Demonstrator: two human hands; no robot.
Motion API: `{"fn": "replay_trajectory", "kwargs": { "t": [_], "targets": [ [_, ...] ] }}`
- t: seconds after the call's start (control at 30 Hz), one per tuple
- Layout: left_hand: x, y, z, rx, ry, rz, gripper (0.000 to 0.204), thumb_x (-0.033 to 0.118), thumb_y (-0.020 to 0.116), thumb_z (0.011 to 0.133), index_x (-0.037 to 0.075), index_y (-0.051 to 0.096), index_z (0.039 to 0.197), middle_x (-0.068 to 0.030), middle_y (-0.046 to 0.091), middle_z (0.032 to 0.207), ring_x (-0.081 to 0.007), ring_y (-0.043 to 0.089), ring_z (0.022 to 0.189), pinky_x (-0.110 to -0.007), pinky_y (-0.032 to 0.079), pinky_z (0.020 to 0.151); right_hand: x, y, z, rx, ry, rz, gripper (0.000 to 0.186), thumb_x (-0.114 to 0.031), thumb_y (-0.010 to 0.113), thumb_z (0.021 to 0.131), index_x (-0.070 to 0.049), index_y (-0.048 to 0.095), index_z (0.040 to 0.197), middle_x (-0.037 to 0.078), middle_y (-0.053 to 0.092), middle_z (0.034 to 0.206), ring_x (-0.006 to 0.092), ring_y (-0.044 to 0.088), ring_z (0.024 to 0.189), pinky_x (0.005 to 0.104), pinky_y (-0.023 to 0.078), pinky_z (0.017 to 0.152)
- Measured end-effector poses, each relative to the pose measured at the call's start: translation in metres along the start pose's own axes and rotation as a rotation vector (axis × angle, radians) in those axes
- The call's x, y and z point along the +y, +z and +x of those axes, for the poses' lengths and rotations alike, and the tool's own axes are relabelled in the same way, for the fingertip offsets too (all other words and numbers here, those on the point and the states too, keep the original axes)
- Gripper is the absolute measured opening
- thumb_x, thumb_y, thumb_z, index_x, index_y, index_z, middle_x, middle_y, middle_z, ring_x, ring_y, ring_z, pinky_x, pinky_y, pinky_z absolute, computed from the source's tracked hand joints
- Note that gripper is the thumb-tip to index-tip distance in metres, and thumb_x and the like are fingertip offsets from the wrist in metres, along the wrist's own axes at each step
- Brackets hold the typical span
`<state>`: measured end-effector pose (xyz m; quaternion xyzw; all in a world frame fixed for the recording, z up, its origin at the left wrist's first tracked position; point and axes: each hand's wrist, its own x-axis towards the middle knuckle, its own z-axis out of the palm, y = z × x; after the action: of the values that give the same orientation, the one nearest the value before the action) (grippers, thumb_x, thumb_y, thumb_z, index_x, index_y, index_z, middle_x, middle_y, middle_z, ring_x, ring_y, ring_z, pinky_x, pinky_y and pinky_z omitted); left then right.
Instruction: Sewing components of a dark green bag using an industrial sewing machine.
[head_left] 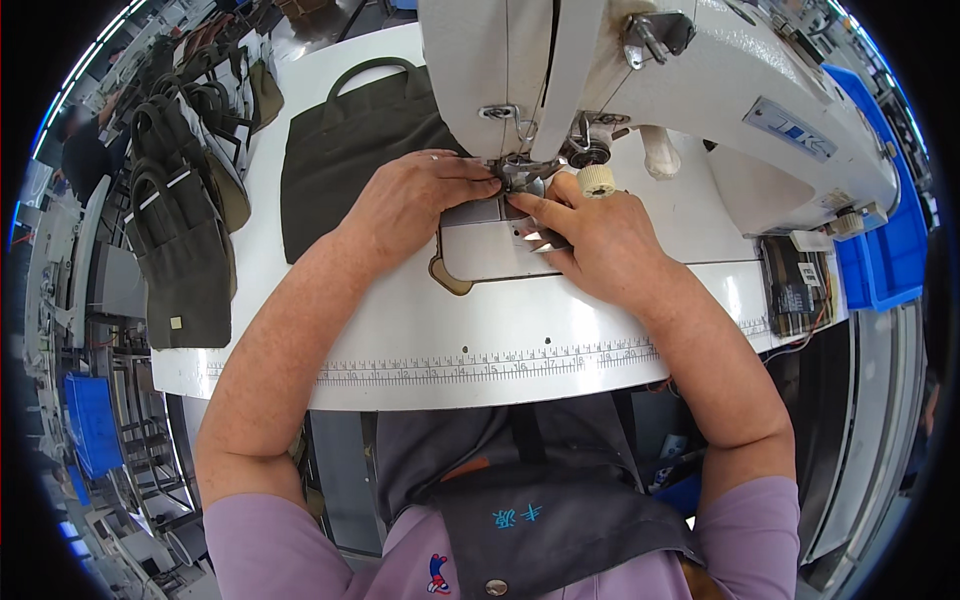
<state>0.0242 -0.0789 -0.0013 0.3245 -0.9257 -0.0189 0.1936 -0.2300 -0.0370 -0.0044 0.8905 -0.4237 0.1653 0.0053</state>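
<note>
A dark green fabric bag [340,165] with a looped handle lies on the white sewing table, left of the sewing machine [740,90]. My left hand [405,205] is closed on the bag's right edge, its fingertips beside the presser foot [520,178]. My right hand [605,240] is on the other side of the foot, index finger pointing at the needle area. Small metal thread snips [545,242] are tucked in that hand, pointed blades showing below the index finger. The spot right under the needle is hidden by fingers and machine parts.
Several similar green bags [180,260] are piled along the table's left edge. A printed ruler strip [480,368] runs along the front edge. Blue bins [885,255] stand at the right, and another blue bin [92,425] is low at left. A person [85,150] is at the far left.
</note>
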Motion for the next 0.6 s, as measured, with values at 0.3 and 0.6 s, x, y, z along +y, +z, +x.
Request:
{"fn": "replay_trajectory", "kwargs": {
  "t": [0.3, 0.6],
  "targets": [
    [0.048, 0.004, -0.01, -0.027, -0.079, 0.217, 0.042, 0.005, 0.06, 0.082, -0.003, 0.071, 0.122, -0.0181, 0.07, 0.127, -0.0348, 0.067, 0.114, -0.044, 0.052, 0.102, 0.002, -0.002, 0.0, -0.003, 0.043, 0.098, 0.043, -0.021, 0.078, 0.081, -0.016, 0.071, 0.124, 0.009, 0.066, 0.097, 0.0294, 0.07, 0.086, 0.0427, 0.057, 0.072],
    [0.047, 0.001, -0.018, 0.09, 0.004, 0.039, 0.039, 0.016, 0.065, 0.085, 0.001, 0.071, 0.12, -0.0133, 0.067, 0.13, -0.0322, 0.065, 0.118, -0.055, 0.05, 0.102, -0.003, -0.003, 0.001, -0.01, 0.034, 0.088, 0.045, -0.018, 0.077, 0.081, -0.017, 0.071, 0.125, 0.005, 0.067, 0.107, 0.0282, 0.07, 0.093, 0.0426, 0.057, 0.077]
  ]
}}
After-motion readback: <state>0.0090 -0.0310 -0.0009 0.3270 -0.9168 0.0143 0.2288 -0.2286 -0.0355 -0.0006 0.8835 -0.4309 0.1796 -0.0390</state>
